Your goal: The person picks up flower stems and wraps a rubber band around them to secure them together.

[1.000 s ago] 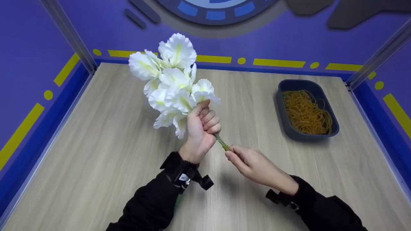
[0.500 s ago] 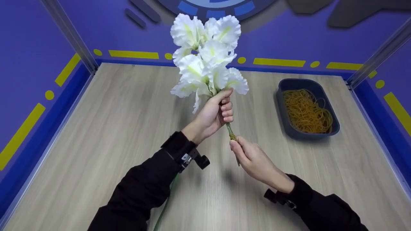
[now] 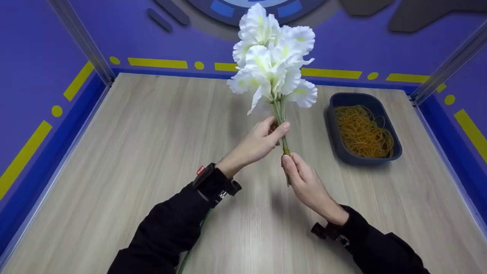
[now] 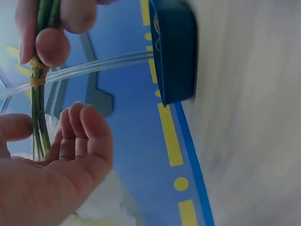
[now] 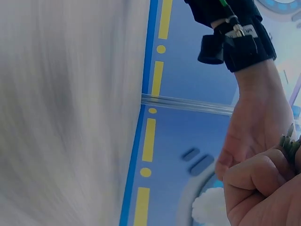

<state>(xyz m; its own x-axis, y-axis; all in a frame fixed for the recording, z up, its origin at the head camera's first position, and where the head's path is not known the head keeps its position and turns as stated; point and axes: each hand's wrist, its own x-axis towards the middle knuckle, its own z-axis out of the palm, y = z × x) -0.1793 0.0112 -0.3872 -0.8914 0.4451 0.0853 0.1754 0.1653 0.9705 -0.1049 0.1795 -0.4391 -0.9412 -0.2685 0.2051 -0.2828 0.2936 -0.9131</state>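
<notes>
A bunch of white artificial flowers [image 3: 272, 64] with yellow-green centres stands nearly upright in front of me, blooms at the top. My right hand [image 3: 306, 184] pinches the lower stems between thumb and curled fingers. Just above that grip, a yellow rubber band [image 4: 38, 75] is wound round the green stems [image 3: 279, 110]. Higher up, my left hand [image 3: 255, 142] is loosely about the stems, its thumb in front and fingers behind. The left wrist view shows its fingers [image 4: 96, 129] half bent, with a gap between them and the stems.
A dark grey bin [image 3: 333, 133] full of yellow-brown rubber bands [image 3: 363, 133] stands at the right on the wooden table [image 3: 152, 125]. Blue-purple panels [image 3: 380, 49] wall the table at the back and sides. A green cable [image 3: 185, 262] runs beside the left sleeve.
The flowers have swung from leaning left to nearly upright, moving right and up. My left hand has loosened from a fist round the stems. The right hand keeps its pinch, slightly raised.
</notes>
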